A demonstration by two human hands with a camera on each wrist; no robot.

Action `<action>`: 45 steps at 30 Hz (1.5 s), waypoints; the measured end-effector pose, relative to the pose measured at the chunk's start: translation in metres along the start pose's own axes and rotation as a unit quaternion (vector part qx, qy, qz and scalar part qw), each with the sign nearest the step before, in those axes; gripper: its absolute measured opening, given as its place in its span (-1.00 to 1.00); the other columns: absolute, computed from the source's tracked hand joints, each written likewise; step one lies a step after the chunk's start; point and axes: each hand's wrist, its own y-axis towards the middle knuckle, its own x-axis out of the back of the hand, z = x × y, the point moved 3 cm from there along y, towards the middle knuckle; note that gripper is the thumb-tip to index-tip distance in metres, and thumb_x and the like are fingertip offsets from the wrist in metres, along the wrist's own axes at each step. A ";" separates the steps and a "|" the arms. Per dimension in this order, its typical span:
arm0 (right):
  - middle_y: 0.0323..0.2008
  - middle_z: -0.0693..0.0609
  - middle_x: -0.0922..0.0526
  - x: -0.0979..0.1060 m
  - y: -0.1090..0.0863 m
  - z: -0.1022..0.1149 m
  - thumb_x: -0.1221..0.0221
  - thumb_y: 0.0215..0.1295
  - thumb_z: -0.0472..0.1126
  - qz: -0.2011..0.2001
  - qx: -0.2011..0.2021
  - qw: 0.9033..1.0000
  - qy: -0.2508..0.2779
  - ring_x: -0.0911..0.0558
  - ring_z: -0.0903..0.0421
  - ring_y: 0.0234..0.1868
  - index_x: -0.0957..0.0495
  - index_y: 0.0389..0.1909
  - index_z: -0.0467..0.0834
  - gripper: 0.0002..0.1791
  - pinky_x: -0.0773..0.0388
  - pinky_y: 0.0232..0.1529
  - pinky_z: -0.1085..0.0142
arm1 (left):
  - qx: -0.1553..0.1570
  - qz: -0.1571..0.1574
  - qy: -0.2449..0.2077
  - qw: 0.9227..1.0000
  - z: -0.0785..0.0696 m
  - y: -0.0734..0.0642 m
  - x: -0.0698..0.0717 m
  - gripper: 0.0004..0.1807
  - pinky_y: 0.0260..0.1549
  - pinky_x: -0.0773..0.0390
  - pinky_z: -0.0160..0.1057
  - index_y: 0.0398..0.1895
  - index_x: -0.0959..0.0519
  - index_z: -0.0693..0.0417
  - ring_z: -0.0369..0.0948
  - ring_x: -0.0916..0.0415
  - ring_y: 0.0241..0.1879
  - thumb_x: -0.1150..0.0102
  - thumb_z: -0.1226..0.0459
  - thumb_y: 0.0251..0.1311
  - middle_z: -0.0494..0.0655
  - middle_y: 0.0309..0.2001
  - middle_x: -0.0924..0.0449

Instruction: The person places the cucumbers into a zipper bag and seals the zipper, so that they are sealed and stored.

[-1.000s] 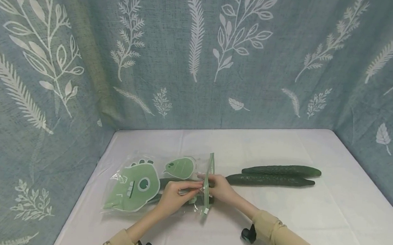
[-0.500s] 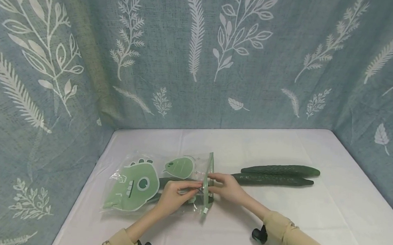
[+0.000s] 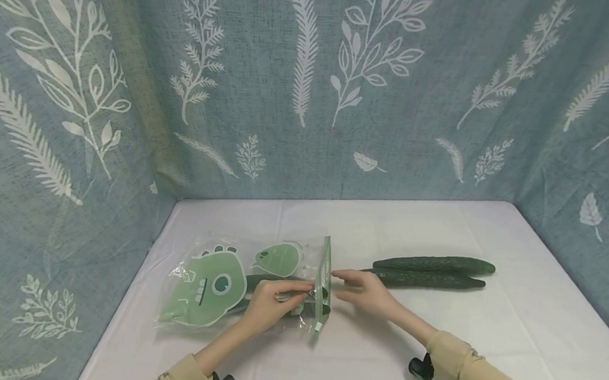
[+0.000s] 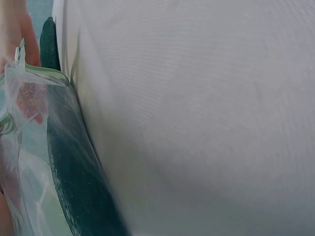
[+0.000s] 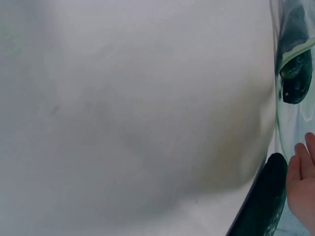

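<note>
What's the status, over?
Left hand pinching clear green-printed plastic bag. Right hand empty beside it. Two long dark-green cucumbers inside, two outside. No obstruction seen.

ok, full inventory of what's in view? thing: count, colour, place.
zip bag: 1, clear with green print, left part of the table
zip strip: 1, green, at the bag's mouth
bagged cucumbers: 2 visible, dark green, inside the bag
loose cucumbers: 2, dark green, side by side, right of the bag
table: 1, white, under everything
backdrop cloth: panel count unclear, blue-green with white plants, behind and beside the table
wrist devices: 2, black, at the cuffs
sleeves: 2, beige, on the forearms
left hand: 1, bare, pinching the bag near its mouth
right hand: 1, bare, just outside the mouth
</note>
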 end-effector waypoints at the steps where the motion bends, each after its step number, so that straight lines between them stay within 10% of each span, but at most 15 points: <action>1: 0.16 -0.20 -0.54 0.002 -0.001 0.000 -0.25 0.21 -0.17 -0.001 0.000 1.000 -0.003 -0.55 -0.18 0.16 -0.46 0.17 -0.25 -0.49 -0.49 0.20 0.00 | 0.000 -0.001 0.001 1.000 0.000 0.000 0.000 -0.80 -0.15 -0.66 -0.37 -0.19 -0.68 0.21 -0.12 -0.68 -0.11 -0.29 0.43 0.07 0.02 -0.11 -0.71; 45: 0.17 -0.17 -0.55 0.090 -0.053 -0.036 -0.26 0.21 -0.15 -0.079 -0.035 0.992 -0.097 -0.48 -0.20 0.22 -0.46 0.19 -0.21 -0.47 -0.45 0.21 -0.09 | -0.007 -0.011 0.011 1.000 -0.011 0.000 0.002 -0.81 -0.21 -0.70 -0.22 -0.26 -0.67 0.29 -0.02 -0.68 -0.16 -0.29 0.53 0.00 0.14 -0.16 -0.70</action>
